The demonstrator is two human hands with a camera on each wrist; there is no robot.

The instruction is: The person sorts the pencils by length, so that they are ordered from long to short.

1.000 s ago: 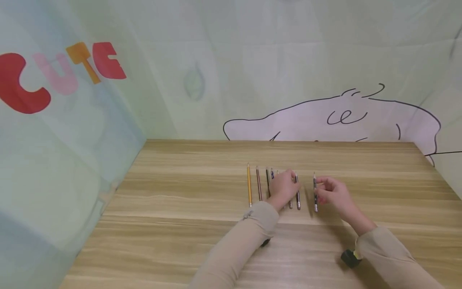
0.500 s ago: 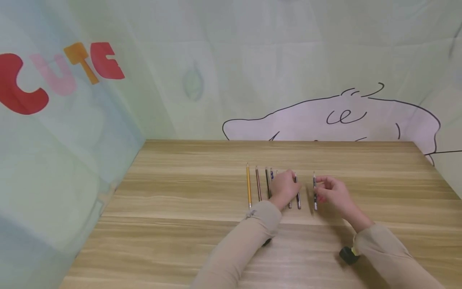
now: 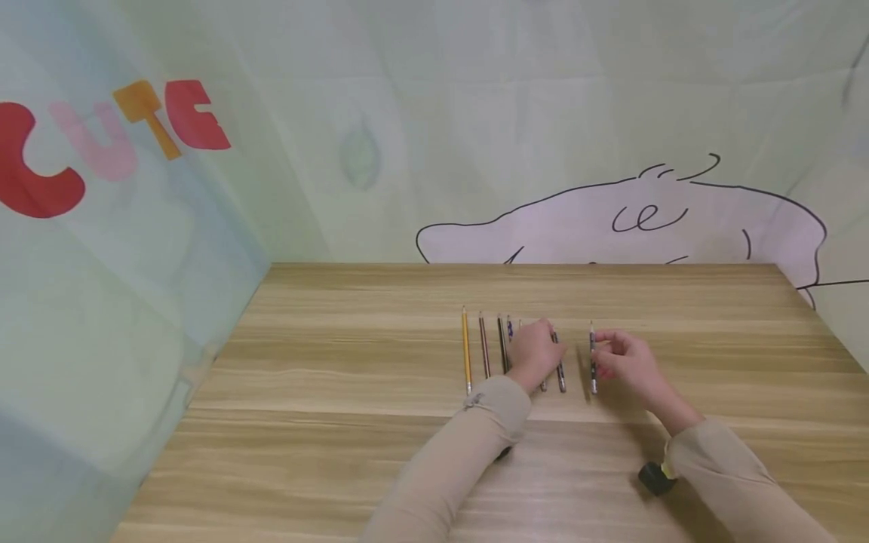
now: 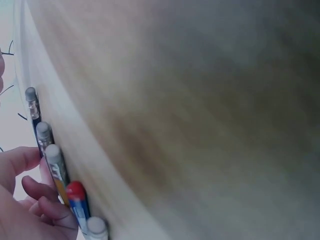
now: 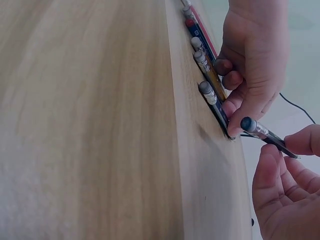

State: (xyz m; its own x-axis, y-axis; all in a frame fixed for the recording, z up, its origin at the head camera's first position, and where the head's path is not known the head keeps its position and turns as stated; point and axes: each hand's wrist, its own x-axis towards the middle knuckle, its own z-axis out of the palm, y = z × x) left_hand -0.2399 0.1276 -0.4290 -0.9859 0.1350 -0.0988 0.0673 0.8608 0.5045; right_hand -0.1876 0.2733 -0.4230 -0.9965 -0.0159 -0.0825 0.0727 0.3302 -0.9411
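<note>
In the head view my left hand (image 3: 534,351) reaches over a row of pencils, its fingertips at a dark pencil (image 3: 560,375) on the row's right end. The right wrist view shows that hand's thumb and finger pinching this pencil's far end. To the right, my right hand (image 3: 627,363) pinches another dark, patterned pencil (image 3: 593,377) between thumb and fingers. That pencil has a dark eraser in a silver band and casts a shadow on the table. Leftmost lies a yellow pencil (image 3: 466,351), then a dark red pencil (image 3: 484,347) and a black pencil (image 3: 502,343). My left hand hides the row's middle.
The wood-grain table (image 3: 326,445) meets a pale printed backdrop (image 3: 475,136) at its back edge. In the left wrist view, a red-ended blue pencil (image 4: 76,197) lies among the row beside my left fingers.
The pencil under my left fingertips has slanted slightly, its far end shifting left. My right hand keeps its pencil in nearly the same spot. The head view has shifted a little.
</note>
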